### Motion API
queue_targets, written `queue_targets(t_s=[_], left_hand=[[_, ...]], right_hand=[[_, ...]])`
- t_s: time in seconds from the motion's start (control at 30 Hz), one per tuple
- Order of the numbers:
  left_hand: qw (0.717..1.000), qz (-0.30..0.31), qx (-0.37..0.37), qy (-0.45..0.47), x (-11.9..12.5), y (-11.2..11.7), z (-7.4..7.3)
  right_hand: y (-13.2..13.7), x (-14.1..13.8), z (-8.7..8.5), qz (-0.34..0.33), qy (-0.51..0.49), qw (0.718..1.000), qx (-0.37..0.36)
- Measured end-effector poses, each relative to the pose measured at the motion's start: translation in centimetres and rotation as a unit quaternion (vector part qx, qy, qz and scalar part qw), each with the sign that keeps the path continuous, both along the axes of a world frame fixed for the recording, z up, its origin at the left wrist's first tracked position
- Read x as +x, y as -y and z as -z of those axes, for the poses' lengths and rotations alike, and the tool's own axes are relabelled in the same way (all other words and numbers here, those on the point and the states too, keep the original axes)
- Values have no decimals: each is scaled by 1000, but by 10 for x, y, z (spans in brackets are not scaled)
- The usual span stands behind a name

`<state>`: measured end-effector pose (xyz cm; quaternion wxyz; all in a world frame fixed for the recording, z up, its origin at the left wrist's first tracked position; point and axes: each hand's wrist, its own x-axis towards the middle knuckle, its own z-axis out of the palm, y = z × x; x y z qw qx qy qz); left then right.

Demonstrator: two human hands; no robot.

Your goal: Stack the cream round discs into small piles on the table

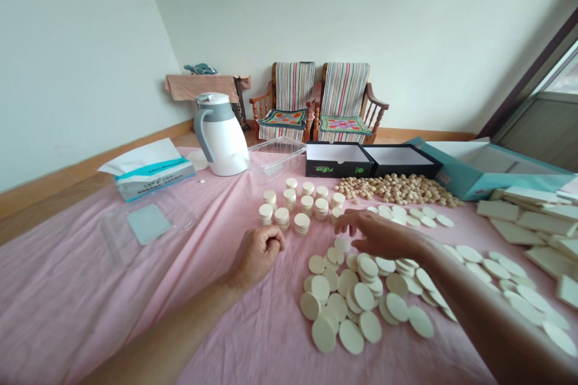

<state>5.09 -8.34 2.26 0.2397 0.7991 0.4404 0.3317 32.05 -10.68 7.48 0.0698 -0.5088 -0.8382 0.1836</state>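
On the pink cloth, my left hand [261, 252] rests curled into a loose fist, with nothing showing in its fingers. It lies just in front of several short stacks of pale round discs [302, 224]. My right hand [377, 231] hovers palm down, fingers bent and a little apart, beside the stack [336, 215] at the right end of the group. I see no disc between those fingers, though the palm side is hidden. Below the right hand spreads a loose pile of flat cream discs [354, 295]. More loose discs [510, 280] lie beyond my right forearm.
Small round wooden beads [400, 188] are heaped before two black boxes [338, 159]. A teal box [501, 171] and pale rectangular slabs [537, 216] stand at right. A white jug [221, 138], tissue pack [151, 171] and clear plastic trays [277, 159] are at left and back.
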Motion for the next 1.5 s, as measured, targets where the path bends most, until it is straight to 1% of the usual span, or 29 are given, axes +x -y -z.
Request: queue_targets(t_s=[0.1, 0.17, 0.23, 0.3, 0.37, 0.4, 0.47, 0.6, 0.7, 0.77, 0.87, 0.97, 1.07, 1.13, 1.2, 1.4, 1.5], left_hand=[[1000, -1, -1, 1, 0, 0, 0], [1000, 1, -2, 0, 0, 0, 0], [1000, 2, -3, -1, 0, 0, 0], [1000, 1, -3, -3, 0, 0, 0], [1000, 0, -3, -5, 0, 0, 0], [1000, 1, -3, -4, 0, 0, 0], [1000, 1, -3, -3, 0, 0, 0], [1000, 1, -2, -3, -1, -1, 1], [1000, 2, -2, -3, -1, -1, 1], [1000, 3, -2, -1, -1, -1, 1], [1000, 4, -2, 0, -1, -1, 1], [1000, 4, -1, 2, -1, -1, 1], [1000, 3, 2, 3, 0, -1, 1], [1000, 4, 3, 2, 0, -1, 1], [1000, 6, 2, 1, 0, -1, 0], [1000, 5, -1, 1, 0, -1, 1], [1000, 3, 4, 2, 0, -1, 1]], right_hand=[[3, -4, 4, -39, 2, 999, -19], [2, -7, 8, -49, 9, 999, -11], [2, -9, 10, -29, 40, 999, 10], [3, -8, 10, 18, 96, 995, 27], [5, -5, 8, 60, 145, 987, 26], [5, -4, 7, 70, 153, 986, 21], [6, -1, 5, 62, 133, 989, 8], [5, 2, 6, 6, 76, 997, 2], [2, 6, 9, 4, 71, 997, 12], [-2, 8, 10, 23, 61, 998, 23], [-8, 7, 9, 91, 30, 992, 86], [-14, 0, 11, 184, -3, 971, 152], [-18, -9, 16, 237, -14, 951, 199], [-18, -15, 21, 247, -9, 942, 227], [-18, -19, 24, 255, 1, 937, 238], [-17, -20, 28, 243, 13, 942, 230], [-17, -18, 28, 255, 8, 940, 225]])
